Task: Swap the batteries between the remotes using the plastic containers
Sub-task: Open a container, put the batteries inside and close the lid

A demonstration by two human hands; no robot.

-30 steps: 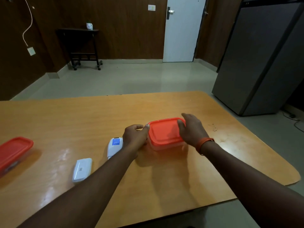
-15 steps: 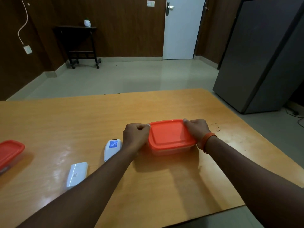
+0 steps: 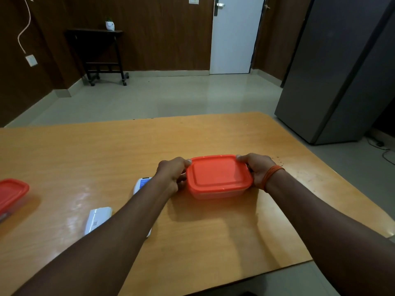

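Left hand [image 3: 171, 176] fingers curled gripping red-lidded container [image 3: 219, 177], right hand [image 3: 257, 169] fingers gripping opposite side

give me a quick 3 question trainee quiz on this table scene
1. True or false: the left hand and right hand both grip the red-lidded container.
2. The remote with the blue label lies: A) left of that container, B) on its lid, C) on the floor.
3. Fill in: the second container sits at the table's ____ edge.
Key: 1 true; 2 A; 3 left.
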